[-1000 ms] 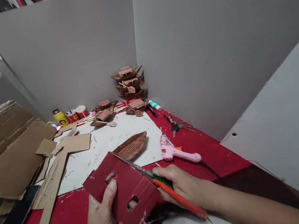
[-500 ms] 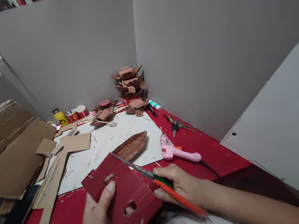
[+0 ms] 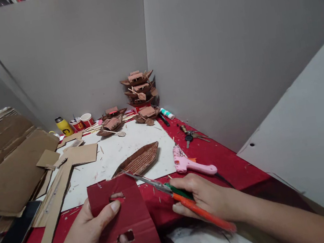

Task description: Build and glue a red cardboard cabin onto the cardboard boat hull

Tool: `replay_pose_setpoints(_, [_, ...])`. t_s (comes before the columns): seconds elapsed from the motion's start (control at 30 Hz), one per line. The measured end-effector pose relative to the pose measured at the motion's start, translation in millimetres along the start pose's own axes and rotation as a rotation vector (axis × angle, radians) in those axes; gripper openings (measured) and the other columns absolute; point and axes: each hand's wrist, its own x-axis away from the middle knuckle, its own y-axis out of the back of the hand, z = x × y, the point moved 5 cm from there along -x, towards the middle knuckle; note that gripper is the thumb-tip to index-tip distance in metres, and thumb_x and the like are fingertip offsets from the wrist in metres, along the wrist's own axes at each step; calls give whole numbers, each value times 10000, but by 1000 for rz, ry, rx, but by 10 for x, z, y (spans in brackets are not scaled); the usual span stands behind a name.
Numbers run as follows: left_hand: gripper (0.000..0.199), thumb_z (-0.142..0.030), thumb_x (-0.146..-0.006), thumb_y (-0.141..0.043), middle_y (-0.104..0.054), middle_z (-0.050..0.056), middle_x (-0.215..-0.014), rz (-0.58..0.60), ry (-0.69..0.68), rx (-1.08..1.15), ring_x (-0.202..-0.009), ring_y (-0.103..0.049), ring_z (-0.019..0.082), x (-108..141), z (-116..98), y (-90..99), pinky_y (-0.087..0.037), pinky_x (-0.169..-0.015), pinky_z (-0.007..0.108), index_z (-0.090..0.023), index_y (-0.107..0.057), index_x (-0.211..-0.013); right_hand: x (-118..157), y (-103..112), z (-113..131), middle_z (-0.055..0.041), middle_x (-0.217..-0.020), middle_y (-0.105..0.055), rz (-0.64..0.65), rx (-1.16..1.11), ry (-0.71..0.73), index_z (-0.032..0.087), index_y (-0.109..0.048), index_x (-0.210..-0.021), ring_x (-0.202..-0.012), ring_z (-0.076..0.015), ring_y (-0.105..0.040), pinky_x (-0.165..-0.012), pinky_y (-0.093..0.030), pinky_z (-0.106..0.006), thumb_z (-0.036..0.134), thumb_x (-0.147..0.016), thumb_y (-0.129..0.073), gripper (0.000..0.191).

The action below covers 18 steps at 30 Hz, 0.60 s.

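A dark red piece of cardboard [image 3: 139,217] with two cut-out holes is in my left hand [image 3: 87,232], thumb on its front and fingers behind, partly showing through the holes. My right hand [image 3: 200,192] grips scissors [image 3: 192,205] with orange and green handles. Their blades point up and left, with the tips near the cardboard's top edge. Just beyond lies a brown model boat hull [image 3: 139,161] with a ribbed inside, on a white board [image 3: 97,178]. To the right of the hull is a pink glue gun [image 3: 194,165].
Finished-looking model boats [image 3: 139,86] are stacked in the back corner, others beside them. Cardboard sheets and strips [image 3: 56,204] cover the left, near a dark phone-like slab [image 3: 14,242]. A yellow bottle [image 3: 64,126], paper cups [image 3: 86,120] and keys [image 3: 188,140] lie farther back.
My left hand has turned the red cardboard more upright and shifted it left, away from the scissors. The scissors have moved slightly right and down.
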Motion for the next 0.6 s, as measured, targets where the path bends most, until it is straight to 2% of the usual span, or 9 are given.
replay_pose_setpoints(0.2, [308,-371,-518,-881,-739,70,-682,-24,-78,-55,-575,-663,187,-32,-87,85,-539,-528,247,-169,-748,-708,27,-86,-56,77,-583,-302,1,-110,48,215,-319,-671,-518,-73,-262,-452,-238,-220,380,-854,-585,363])
replay_pose_setpoints(0.27, [319,-378,-513,-881,-737,80,-679,-8,-54,-85,-570,-665,199,-20,-93,114,-543,-520,261,-167,-750,-714,33,-122,-69,83,-567,-283,8,-116,64,217,-302,-665,-502,-68,-244,-442,-222,-221,371,-851,-590,376])
replay_pose_setpoints(0.4, [294,-363,-506,-885,-704,63,-598,23,27,-114,-442,-604,165,66,-83,199,-488,-405,243,-179,-734,-680,39,-189,-33,86,-547,-281,47,-137,108,217,-301,-663,-488,-65,-250,-439,-219,-220,402,-858,-580,388])
replay_pose_setpoints(0.5, [297,-344,-516,-882,-706,69,-608,44,79,-101,-439,-602,163,125,-68,292,-495,-420,252,-181,-737,-717,35,-224,-3,84,-537,-295,73,-135,102,217,-302,-655,-480,-66,-263,-434,-220,-221,454,-855,-576,413])
replay_pose_setpoints(0.6, [308,-353,-540,-871,-705,80,-615,38,50,-122,-470,-621,173,114,-105,401,-496,-440,245,-161,-731,-737,27,-220,2,80,-538,-290,38,-125,94,218,-310,-643,-486,-73,-260,-439,-225,-227,490,-837,-583,432])
